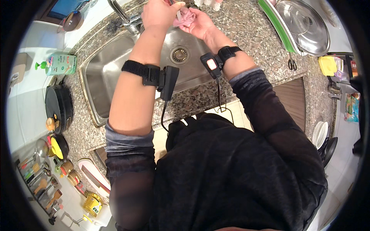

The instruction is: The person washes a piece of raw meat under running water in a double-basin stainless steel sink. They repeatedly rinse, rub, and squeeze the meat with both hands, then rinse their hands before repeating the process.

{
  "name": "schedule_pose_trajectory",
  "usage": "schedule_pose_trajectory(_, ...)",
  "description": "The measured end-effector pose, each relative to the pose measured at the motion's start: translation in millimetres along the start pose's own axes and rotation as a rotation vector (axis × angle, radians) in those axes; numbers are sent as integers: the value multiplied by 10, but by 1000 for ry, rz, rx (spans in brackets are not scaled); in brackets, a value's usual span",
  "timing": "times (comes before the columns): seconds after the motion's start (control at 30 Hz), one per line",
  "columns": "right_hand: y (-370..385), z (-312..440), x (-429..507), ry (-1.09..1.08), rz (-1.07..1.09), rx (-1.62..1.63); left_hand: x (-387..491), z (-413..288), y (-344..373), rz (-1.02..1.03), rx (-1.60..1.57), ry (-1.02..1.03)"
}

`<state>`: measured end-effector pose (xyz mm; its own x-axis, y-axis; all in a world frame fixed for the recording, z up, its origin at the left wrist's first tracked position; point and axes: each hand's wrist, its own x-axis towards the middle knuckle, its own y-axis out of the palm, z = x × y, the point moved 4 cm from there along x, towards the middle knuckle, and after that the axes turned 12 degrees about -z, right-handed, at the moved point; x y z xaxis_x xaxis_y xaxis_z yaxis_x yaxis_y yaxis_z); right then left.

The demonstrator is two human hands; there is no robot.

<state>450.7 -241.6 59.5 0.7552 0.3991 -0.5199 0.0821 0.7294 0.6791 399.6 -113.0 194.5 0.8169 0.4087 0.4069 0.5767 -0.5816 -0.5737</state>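
Both hands are close together over the far edge of the stainless steel sink. My left hand, thumb pointing right, is closed around a slim dark-and-pale utensil, partly cut off by the top of the picture; its exact kind cannot be told. In my right hand lies a crumpled piece of pink cloth, held by the fingers against the utensil. To the left of my left hand rises the chrome tap. The drain strainer shows between my forearms.
A green soap pump bottle and a black lidded pot stand left on the granite counter. At right are a steel lid, black-handled scissors and a yellow container. Cables hang from both strapped forearm devices.
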Motion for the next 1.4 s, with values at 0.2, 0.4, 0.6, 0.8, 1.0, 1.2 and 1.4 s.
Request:
schedule_pose_trajectory(0.2,-59,-309,166,100,195,106,2,123,-75,143,125,-10)
schedule_pose_trajectory(0.4,-243,-698,202,51,-71,-122,-176,271,-143,227,-628,-251)
schedule_pose_trajectory(0.6,-202,-755,82,67,46,-22,-406,673,-403,135,-545,-178)
schedule_pose_trajectory(0.8,-531,-520,373,-121,-179,-831,-1499,1919,-1084,122,-206,-394)
schedule_pose_trajectory(1.0,-1245,-1016,1215,-787,-83,-2556,-2599,2583,-2034,106,287,-439)
schedule_pose_trajectory(1.2,-2063,-1766,2280,-249,329,-2719,-3033,2599,-2419,120,696,-139)
schedule_pose_trajectory(1.4,-1257,-1989,2123,-369,694,-2483,-3047,2591,-2412,103,699,-117)
